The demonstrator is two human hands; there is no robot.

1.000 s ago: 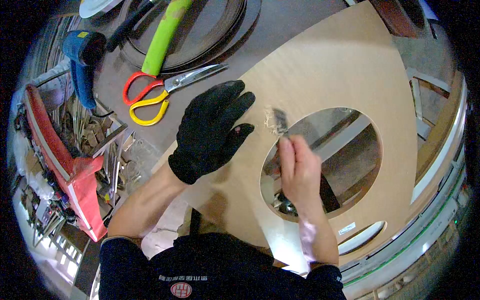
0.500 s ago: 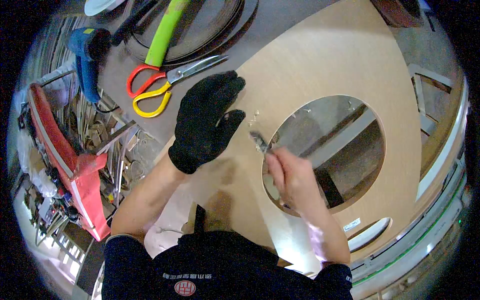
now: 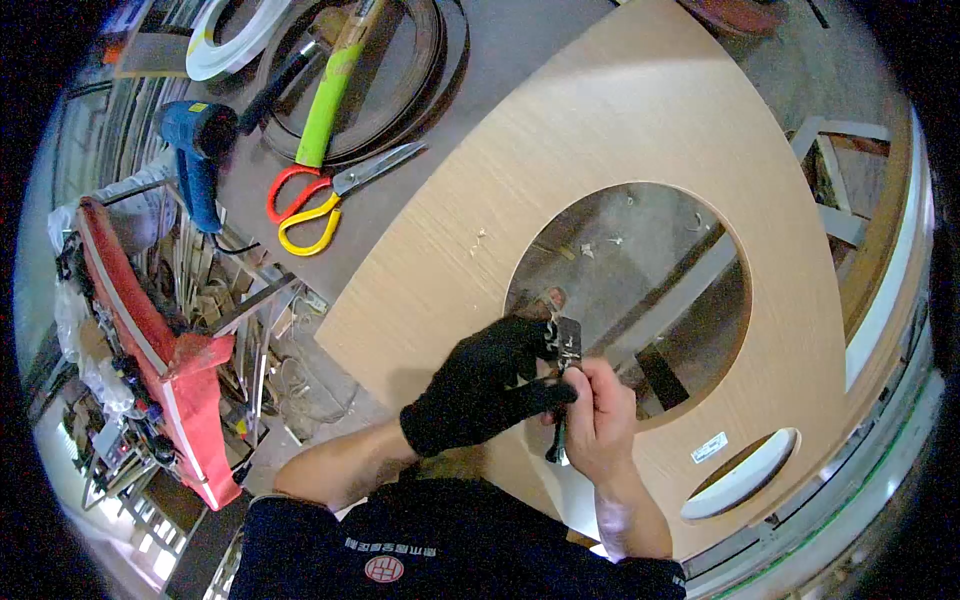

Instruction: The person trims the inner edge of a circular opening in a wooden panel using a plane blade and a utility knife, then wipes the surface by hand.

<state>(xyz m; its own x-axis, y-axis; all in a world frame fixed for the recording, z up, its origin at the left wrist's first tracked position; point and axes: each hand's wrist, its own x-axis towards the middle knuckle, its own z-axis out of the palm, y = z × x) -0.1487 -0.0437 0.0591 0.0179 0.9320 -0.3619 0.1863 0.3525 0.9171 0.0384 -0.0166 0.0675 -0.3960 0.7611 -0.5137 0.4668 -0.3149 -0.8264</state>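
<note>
— Two hands, close together over the wooden panel [image 3: 600, 110]. Holding what?

— In the bare right hand [image 3: 603, 415], fingers closed round it, a small dark tool [image 3: 568, 342], pale bits on its flat head.

— And the gloved left hand [image 3: 485, 380]?

— Half curled, thumb and fingers apart beside the tool. Gripping or merely touching? Can't make out.

— Tool where, exactly?

— Above the lower-left edge of the panel's round hole [image 3: 640, 260].

— Nearby?

— Shavings [image 3: 478, 242] left of the hole; a label [image 3: 708, 447] just beside the oval slot [image 3: 743, 475], toward the panel's near right corner.

— Farther off?

— On the worktable [image 3: 500, 60], beyond the panel's left edge, red-and-yellow-handled scissors [image 3: 348, 183]. Past them, a coiled dark strip [image 3: 432, 80]. At the worktable's left edge, a blue power tool [image 3: 195, 135].
</note>
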